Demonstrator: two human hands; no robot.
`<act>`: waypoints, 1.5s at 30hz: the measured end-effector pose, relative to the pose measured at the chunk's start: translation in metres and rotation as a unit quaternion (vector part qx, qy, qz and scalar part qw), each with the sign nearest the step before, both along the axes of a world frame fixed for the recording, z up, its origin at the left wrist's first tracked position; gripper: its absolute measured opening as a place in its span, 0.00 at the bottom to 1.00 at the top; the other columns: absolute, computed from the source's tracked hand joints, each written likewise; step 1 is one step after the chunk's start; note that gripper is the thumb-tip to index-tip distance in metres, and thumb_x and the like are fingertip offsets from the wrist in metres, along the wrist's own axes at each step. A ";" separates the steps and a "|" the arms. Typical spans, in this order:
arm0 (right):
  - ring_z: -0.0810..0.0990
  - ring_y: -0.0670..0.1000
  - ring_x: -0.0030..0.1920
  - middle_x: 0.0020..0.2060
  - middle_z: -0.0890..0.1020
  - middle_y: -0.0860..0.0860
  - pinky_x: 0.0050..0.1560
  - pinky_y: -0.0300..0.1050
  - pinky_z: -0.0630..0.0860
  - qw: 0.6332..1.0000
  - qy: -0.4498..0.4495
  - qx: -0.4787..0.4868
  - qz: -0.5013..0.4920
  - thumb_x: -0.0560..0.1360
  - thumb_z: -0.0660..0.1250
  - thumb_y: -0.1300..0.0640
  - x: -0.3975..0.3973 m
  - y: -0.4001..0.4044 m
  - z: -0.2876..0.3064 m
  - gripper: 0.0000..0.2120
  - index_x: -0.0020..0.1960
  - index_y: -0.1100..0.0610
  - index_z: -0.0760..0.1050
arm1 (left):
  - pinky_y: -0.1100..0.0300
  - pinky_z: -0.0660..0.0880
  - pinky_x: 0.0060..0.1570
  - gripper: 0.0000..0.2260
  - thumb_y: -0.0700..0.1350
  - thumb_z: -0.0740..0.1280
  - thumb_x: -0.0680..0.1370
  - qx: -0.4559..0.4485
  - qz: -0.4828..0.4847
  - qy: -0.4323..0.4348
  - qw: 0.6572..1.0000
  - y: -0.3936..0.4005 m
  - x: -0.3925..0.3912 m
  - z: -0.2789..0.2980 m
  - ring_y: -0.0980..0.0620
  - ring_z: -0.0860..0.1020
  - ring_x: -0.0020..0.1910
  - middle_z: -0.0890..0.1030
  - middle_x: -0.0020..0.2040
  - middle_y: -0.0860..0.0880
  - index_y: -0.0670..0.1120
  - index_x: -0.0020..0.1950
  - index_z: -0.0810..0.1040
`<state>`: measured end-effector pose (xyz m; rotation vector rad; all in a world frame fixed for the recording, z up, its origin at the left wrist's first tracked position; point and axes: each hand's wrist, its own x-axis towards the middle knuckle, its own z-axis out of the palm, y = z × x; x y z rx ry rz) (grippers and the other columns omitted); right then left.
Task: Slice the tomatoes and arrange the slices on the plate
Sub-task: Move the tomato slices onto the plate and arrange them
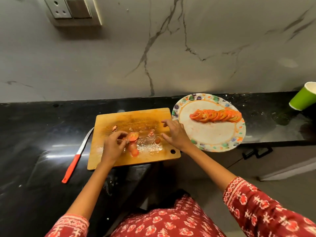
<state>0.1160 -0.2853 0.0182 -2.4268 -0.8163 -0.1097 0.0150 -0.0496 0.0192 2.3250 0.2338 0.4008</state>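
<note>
Far left: a black polished countertop [34,134], speckled and reflecting light streaks, runs the width of the view; behind it rises a grey marble-look wall [171,48] with dark veins, bearing a switch-and-socket plate [73,9] at upper left. A knife [77,155] with a red handle and pale blade lies on the counter just beside the left edge of the wooden cutting board [135,120], blade tip touching or nearly touching the board's side. The board is wet with juice and seeds and has a hanging hole at its near right corner. Left hand [112,146]: fingers curled, pinching a tomato slice [133,136] lifted at the top of a short row of cut slices [133,150] lying on the board. Small tomato scraps [114,128] are scattered over the board's centre. Right hand [176,134]: over the board's right edge, fingers spread and loosely bent, holding nothing. Right of the board, touching or just beside its far corner, sits a round plate [210,137] with a multicoloured patterned rim, overhanging the counter's front edge; a fanned row of overlapping tomato slices [216,115] crosses its upper half. Far right: a green paper cup [303,97] stands on the counter, well apart from the plate. Foreground: red patterned sleeves [256,206] and garment.
</note>
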 end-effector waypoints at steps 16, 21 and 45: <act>0.78 0.47 0.46 0.43 0.81 0.49 0.55 0.45 0.73 0.987 0.095 -0.076 0.109 0.72 0.70 0.53 -0.054 0.088 0.010 0.16 0.58 0.55 0.72 | 0.65 0.72 0.42 0.10 0.40 0.74 0.69 0.017 -0.063 0.156 0.986 0.006 -0.008 0.004 0.54 0.77 0.42 0.80 0.43 0.50 0.44 0.50 0.80; 0.74 0.45 0.40 0.37 0.78 0.47 0.49 0.45 0.72 0.985 0.121 -0.083 0.091 0.71 0.71 0.57 -0.057 0.082 0.006 0.11 0.52 0.56 0.74 | 0.60 0.74 0.40 0.09 0.42 0.75 0.69 -0.004 -0.050 0.156 0.986 -0.001 -0.009 0.001 0.54 0.75 0.37 0.80 0.39 0.50 0.43 0.46 0.80; 0.72 0.55 0.60 0.57 0.76 0.54 0.60 0.50 0.71 0.973 0.145 -0.179 -0.011 0.70 0.72 0.52 -0.023 0.125 0.019 0.19 0.59 0.56 0.72 | 0.54 0.74 0.48 0.07 0.39 0.69 0.72 0.094 0.090 0.171 0.977 0.036 -0.002 0.010 0.47 0.77 0.54 0.82 0.50 0.48 0.47 0.49 0.81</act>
